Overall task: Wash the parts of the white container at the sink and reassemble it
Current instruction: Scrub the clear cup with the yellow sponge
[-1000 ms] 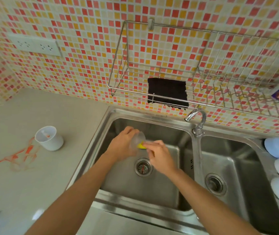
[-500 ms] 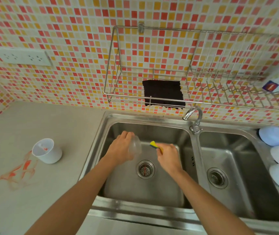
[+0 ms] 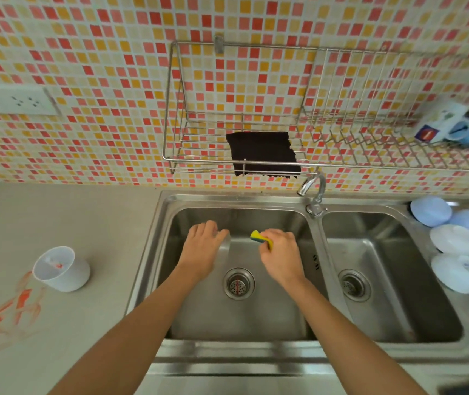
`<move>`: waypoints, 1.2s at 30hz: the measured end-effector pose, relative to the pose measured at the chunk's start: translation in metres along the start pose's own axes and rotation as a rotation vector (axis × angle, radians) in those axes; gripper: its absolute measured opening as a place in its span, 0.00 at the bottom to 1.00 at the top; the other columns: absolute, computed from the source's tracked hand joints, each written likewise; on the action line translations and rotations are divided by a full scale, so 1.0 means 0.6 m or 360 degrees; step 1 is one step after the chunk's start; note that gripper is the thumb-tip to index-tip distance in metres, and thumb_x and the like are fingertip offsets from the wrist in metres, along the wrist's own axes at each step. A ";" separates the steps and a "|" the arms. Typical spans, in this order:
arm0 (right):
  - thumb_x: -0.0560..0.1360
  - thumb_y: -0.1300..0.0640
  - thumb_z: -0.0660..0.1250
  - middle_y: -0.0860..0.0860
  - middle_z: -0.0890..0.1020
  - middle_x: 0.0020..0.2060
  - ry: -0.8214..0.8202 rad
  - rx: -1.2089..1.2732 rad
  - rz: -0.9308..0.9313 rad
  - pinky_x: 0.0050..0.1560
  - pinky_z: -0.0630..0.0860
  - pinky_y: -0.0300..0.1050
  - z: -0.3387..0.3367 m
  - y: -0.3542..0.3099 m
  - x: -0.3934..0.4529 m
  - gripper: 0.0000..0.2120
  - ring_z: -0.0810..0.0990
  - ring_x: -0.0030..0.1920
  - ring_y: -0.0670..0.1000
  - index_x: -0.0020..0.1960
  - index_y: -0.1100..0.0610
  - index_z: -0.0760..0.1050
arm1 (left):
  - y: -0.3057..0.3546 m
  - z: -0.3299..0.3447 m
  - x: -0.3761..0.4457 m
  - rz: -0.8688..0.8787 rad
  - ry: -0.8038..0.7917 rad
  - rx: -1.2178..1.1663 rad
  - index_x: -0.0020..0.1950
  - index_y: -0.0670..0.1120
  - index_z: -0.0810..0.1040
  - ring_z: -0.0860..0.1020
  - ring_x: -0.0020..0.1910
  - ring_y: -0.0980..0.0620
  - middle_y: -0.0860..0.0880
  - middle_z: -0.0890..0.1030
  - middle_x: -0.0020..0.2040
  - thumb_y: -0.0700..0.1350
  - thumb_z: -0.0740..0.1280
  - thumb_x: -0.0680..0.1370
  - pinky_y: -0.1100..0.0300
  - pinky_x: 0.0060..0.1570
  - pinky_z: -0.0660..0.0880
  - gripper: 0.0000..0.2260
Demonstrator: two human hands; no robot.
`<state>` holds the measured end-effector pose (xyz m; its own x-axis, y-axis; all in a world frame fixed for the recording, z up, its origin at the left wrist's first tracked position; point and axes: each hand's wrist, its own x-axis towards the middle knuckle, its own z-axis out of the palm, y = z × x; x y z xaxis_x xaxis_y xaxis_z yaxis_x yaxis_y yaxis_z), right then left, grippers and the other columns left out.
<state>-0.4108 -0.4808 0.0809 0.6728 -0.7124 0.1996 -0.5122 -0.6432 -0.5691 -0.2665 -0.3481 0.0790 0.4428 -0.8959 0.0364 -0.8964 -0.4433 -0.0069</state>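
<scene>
Two hands hang over the left basin of the double stainless-steel sink (image 3: 317,349). The left hand (image 3: 202,246) curls around a clear plastic part (image 3: 225,243), barely visible beside its fingers. The right hand (image 3: 280,252), just across from it and apart, is clenched on a yellow-and-green sponge (image 3: 258,237). Well left of the left hand, a white plastic container (image 3: 61,269) stands tilted on the grey desk (image 3: 56,218).
</scene>
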 end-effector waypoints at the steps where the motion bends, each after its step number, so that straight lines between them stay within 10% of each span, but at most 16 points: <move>1: 0.71 0.63 0.65 0.53 0.82 0.53 0.0009 0.0003 -0.0008 0.56 0.71 0.46 -0.006 -0.005 0.002 0.13 0.75 0.50 0.57 0.54 0.58 0.81 | -0.001 0.002 0.001 0.0014 0.0036 0.0003 0.67 0.50 0.67 0.69 0.61 0.44 0.45 0.68 0.62 0.33 0.70 0.65 0.52 0.66 0.63 0.33; 10: 0.69 0.63 0.66 0.49 0.78 0.42 0.0452 0.0530 -0.0169 0.45 0.69 0.33 -0.101 -0.139 0.068 0.07 0.72 0.40 0.41 0.45 0.58 0.80 | -0.024 0.004 0.006 -0.0046 0.0102 -0.0077 0.70 0.50 0.66 0.67 0.65 0.44 0.45 0.67 0.65 0.31 0.70 0.65 0.50 0.71 0.59 0.35; 23: 0.71 0.63 0.67 0.52 0.75 0.40 0.0237 0.0494 -0.0206 0.35 0.68 0.38 -0.088 -0.287 0.249 0.06 0.73 0.38 0.48 0.42 0.56 0.70 | -0.066 -0.002 0.016 -0.0241 -0.0069 -0.0586 0.72 0.53 0.62 0.70 0.62 0.47 0.48 0.65 0.65 0.48 0.76 0.67 0.56 0.65 0.67 0.37; 28: 0.73 0.58 0.70 0.54 0.81 0.40 0.0036 0.0128 -0.0175 0.49 0.78 0.51 -0.029 -0.299 0.304 0.06 0.79 0.46 0.54 0.39 0.59 0.79 | -0.072 0.000 0.012 -0.0274 -0.0081 -0.0700 0.71 0.55 0.62 0.71 0.61 0.47 0.48 0.65 0.65 0.49 0.77 0.65 0.55 0.64 0.69 0.38; 36: 0.78 0.55 0.62 0.50 0.83 0.52 -0.0020 0.0257 -0.0362 0.52 0.73 0.39 -0.068 -0.277 0.252 0.10 0.79 0.54 0.49 0.52 0.55 0.81 | -0.061 0.006 0.009 -0.0300 -0.0082 -0.0818 0.72 0.54 0.62 0.73 0.58 0.47 0.49 0.66 0.63 0.51 0.77 0.64 0.55 0.61 0.71 0.40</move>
<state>-0.2456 -0.4931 0.2380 0.7679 -0.5507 0.3272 -0.2563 -0.7323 -0.6309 -0.2312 -0.3370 0.0759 0.5856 -0.8085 -0.0589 -0.6914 -0.5361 0.4844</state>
